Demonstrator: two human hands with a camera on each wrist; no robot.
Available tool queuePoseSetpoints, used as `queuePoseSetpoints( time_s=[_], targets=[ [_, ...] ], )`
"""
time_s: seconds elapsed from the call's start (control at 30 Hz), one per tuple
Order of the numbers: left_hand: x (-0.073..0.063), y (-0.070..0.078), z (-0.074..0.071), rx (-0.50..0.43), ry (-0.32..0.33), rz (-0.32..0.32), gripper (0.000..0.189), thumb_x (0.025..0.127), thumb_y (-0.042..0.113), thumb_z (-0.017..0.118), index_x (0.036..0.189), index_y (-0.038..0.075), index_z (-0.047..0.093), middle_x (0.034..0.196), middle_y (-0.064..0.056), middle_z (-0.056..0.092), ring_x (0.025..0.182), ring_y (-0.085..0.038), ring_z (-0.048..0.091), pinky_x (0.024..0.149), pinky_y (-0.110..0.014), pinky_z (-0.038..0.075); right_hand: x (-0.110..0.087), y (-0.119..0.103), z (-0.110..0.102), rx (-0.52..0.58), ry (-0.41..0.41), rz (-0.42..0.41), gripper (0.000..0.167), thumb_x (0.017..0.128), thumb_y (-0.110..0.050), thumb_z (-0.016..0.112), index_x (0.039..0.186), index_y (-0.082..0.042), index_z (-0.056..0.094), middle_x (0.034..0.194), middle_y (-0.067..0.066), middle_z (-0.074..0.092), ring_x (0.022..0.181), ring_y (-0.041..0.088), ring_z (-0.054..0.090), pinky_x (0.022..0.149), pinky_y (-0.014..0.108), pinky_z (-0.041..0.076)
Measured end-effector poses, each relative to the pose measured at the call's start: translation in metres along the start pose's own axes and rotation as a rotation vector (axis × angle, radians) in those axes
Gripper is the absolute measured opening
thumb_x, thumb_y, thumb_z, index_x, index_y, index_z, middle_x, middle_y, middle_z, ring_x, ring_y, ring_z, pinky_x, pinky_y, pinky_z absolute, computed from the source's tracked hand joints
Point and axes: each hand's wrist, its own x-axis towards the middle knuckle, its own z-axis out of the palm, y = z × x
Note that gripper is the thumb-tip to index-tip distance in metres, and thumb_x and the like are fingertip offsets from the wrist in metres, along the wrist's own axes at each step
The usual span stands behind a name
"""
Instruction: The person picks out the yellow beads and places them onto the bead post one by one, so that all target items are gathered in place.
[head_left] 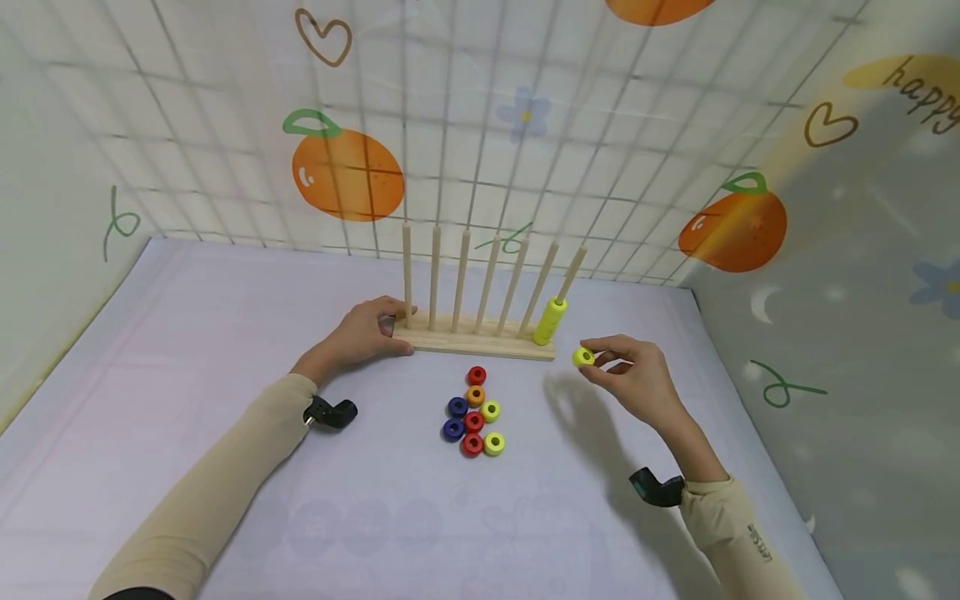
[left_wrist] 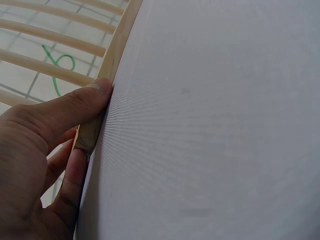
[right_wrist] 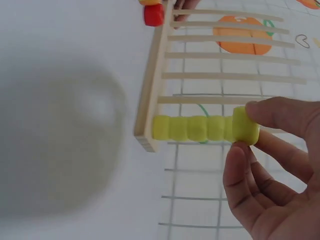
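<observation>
A wooden peg rack [head_left: 480, 340] with several upright pegs stands on the table. Yellow beads [head_left: 551, 321] are stacked on its rightmost peg. My left hand [head_left: 366, 333] grips the rack's left end, thumb at the front edge, as the left wrist view also shows. To the right of the rack, my right hand [head_left: 633, 375] pinches a yellow bead [head_left: 583, 357] between thumb and fingers. In the right wrist view that held bead [right_wrist: 245, 126] overlaps the upper end of the yellow stack [right_wrist: 187, 128].
Loose beads lie in front of the rack: red [head_left: 477, 376], orange [head_left: 476, 396], dark blue [head_left: 453, 430] and yellow [head_left: 493, 443]. Behind the rack rises a wall covering [head_left: 465, 100] printed with oranges and grid lines. A grey side wall [head_left: 862, 350] stands at the right.
</observation>
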Motion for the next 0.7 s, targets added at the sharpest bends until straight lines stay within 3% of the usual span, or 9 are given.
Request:
queuePoseSetpoints(
  time_s=[0.47, 0.7],
  targets=[
    [0.0, 0.001, 0.0, 0.027, -0.005, -0.014, 0.071, 0.076, 0.032, 0.089, 0.138, 0.014, 0.061, 0.138, -0.003, 0.056, 0.109, -0.025, 0.051, 0.089, -0.042, 0.044, 0.016, -0.014, -0.02, -0.005, 0.057, -0.058, 0.032, 0.083, -0.003, 0.08, 0.115, -0.002, 0.074, 0.107, 0.011, 0.07, 0.084, 0.022, 0.064, 0.067, 0.018, 0.053],
    [0.0, 0.003, -0.001, 0.016, -0.003, -0.006, 0.071, 0.076, 0.032, 0.089, 0.138, 0.014, 0.061, 0.136, -0.004, 0.057, 0.12, -0.026, 0.049, 0.1, -0.049, 0.041, 0.027, -0.022, -0.028, 0.006, 0.087, -0.091, 0.032, 0.084, 0.0, 0.078, 0.116, -0.001, 0.074, 0.109, 0.012, 0.071, 0.086, 0.018, 0.063, 0.068, 0.016, 0.052]
  ],
)
